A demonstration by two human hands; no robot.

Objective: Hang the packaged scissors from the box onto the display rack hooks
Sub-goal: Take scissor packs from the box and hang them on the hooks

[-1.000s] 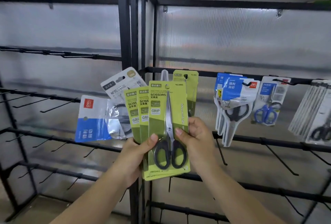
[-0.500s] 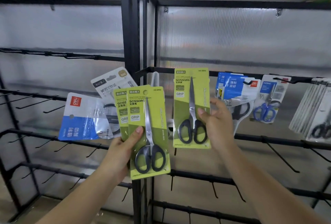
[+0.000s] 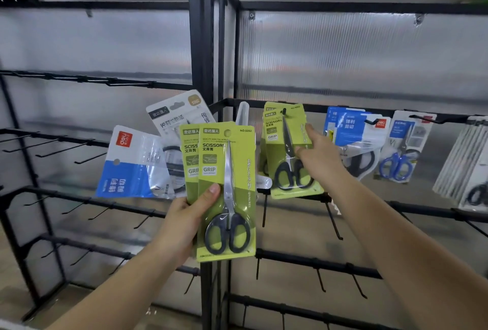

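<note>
My left hand (image 3: 190, 221) grips a fan of packaged scissors: a green pack (image 3: 229, 197) in front with my thumb across it, a second green one behind, a white pack (image 3: 174, 118) and a blue-and-white pack (image 3: 132, 168). My right hand (image 3: 317, 155) pinches the right edge of another green scissors pack (image 3: 286, 152). Its hang hole sits on a hook (image 3: 284, 111) of the rack's upper bar (image 3: 369, 112). Another green pack hangs just behind it on the same hook.
Blue-and-white packs (image 3: 353, 139), a blue-handled scissors pack (image 3: 404, 150) and grey packs (image 3: 464, 166) hang further right. A black corner post (image 3: 196, 39) stands between the panels. Bare hooks (image 3: 335, 224) line the lower bars and the left panel (image 3: 58, 145).
My right hand took one green pack from the fan, carried it up and right, and its hole now sits on the hook. My left hand shifted the remaining packs slightly left.
</note>
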